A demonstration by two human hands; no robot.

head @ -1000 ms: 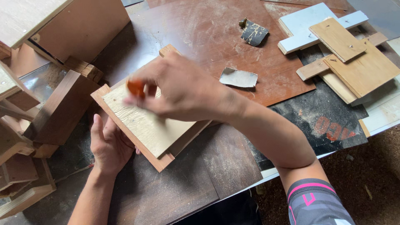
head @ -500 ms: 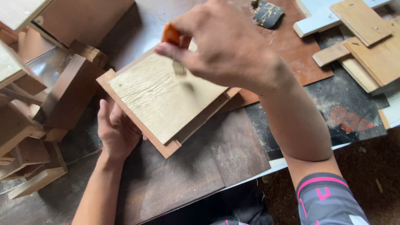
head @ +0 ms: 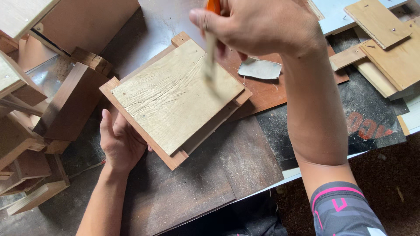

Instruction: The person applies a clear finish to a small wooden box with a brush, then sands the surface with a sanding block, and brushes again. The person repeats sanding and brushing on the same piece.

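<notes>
A square wooden panel piece [head: 175, 98] with a pale, cracked face and a brown frame lies tilted on the workbench. My left hand [head: 120, 142] presses against its near left edge, fingers tucked under the frame. Above the piece's far right corner, my right hand [head: 262, 26] grips an orange-handled tool [head: 213, 6] whose blurred shaft [head: 211, 57] points down over the pale face. What the tip is cannot be made out.
Wooden boxes and frames [head: 52, 96] crowd the left side. A brown board [head: 267, 91] with a grey scrap [head: 260, 68] lies behind the piece. Plywood offcuts [head: 385, 43] are stacked at the far right. The bench edge [head: 288, 175] runs close to me.
My right hand has risen and swung from over the piece's left part to its far right corner, uncovering the pale face. My left hand has stayed at the near left edge.
</notes>
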